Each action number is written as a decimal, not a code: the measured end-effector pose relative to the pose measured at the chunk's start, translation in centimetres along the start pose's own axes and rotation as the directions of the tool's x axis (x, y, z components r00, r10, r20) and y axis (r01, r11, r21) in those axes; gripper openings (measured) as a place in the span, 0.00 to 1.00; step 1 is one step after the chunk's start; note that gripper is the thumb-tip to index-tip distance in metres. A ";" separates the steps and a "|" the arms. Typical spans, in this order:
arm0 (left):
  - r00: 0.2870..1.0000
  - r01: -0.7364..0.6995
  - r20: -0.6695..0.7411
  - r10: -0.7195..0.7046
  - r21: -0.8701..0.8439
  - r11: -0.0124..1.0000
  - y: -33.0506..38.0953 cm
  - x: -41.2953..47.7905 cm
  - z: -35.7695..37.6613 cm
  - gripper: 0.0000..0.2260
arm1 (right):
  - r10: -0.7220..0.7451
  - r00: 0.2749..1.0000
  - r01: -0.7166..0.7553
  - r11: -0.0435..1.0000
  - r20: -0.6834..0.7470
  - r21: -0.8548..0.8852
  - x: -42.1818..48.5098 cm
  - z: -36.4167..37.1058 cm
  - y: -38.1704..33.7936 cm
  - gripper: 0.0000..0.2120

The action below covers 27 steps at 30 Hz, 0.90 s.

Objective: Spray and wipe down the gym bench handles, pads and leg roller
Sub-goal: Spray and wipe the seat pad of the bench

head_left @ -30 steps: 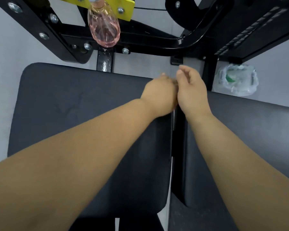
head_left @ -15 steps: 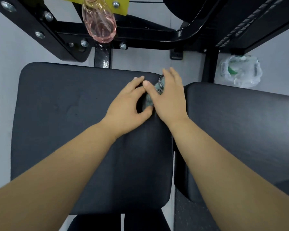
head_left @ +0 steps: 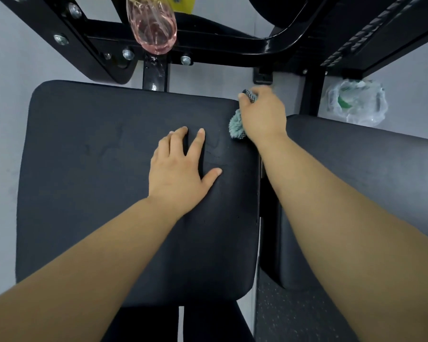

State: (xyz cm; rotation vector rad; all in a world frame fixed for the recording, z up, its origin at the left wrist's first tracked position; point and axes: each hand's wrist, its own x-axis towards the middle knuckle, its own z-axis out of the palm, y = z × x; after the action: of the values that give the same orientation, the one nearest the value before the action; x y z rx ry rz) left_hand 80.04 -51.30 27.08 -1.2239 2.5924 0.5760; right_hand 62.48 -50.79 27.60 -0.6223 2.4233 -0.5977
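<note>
A black seat pad point(head_left: 89, 183) fills the left and middle of the head view. My left hand point(head_left: 181, 171) lies flat on it with the fingers spread and holds nothing. At the pad's far right corner my right hand point(head_left: 263, 116) is closed on a teal cloth point(head_left: 235, 127) with a dark patterned edge. Most of the cloth is hidden under that hand. A second black pad point(head_left: 371, 174) lies to the right, across a narrow gap. A clear bottle of pink liquid point(head_left: 151, 23) hangs from the frame above the pad.
A black steel frame point(head_left: 208, 50) with bolts crosses the top, with a yellow plate point(head_left: 183, 4) behind the bottle. A clear plastic bag point(head_left: 356, 102) lies on the grey floor at the right. Dark speckled flooring point(head_left: 294, 317) shows at the bottom right.
Both hands were together at the gap beyond the pads, then drew back onto the left pad. Now they have parted: the left lies flat mid-pad, the right keeps the cloth at the corner.
</note>
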 end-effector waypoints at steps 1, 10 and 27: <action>1.000 -0.003 0.003 0.003 0.003 1.000 0.0 -0.1 0.1 0.35 | 0.014 1.000 -0.014 1.000 0.012 0.015 -0.5 0.2 0.5 0.20; 0.996 -0.040 0.074 0.041 -0.019 0.999 0.1 -2.6 0.3 0.34 | -0.007 0.992 0.015 0.998 -0.124 0.057 -13.1 2.4 5.3 0.24; 0.983 -0.182 -0.014 0.182 -0.067 0.981 -1.7 -8.6 2.1 0.29 | 0.042 0.980 -0.050 0.998 -0.193 -0.036 -16.0 3.7 7.1 0.22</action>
State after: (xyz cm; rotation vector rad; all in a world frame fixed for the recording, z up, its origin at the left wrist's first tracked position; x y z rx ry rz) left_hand 86.84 -45.40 27.77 -1.0150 2.7308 0.7002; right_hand 74.39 -37.49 27.50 -0.5451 2.6282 -0.6158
